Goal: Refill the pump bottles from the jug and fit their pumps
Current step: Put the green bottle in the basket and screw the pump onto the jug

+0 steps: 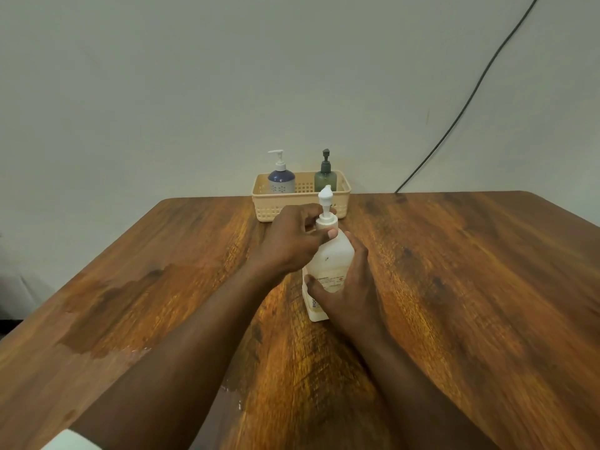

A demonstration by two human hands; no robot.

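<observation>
A white pump bottle (331,254) stands upright on the wooden table (470,287) in the middle of the view. My right hand (344,287) grips its body from the right and front. My left hand (292,238) holds the collar of the white pump (325,209) that sits in the bottle's neck. Behind it, a beige basket (269,206) holds a blue-and-white pump bottle (281,180) on the left and a dark green pump bottle (325,177) on the right, both with pumps on. No jug is in view.
The basket stands at the table's far edge against a pale wall. A dark cable (470,102) runs down the wall to the table's back right. A darker wet-looking patch (107,306) marks the table's left side.
</observation>
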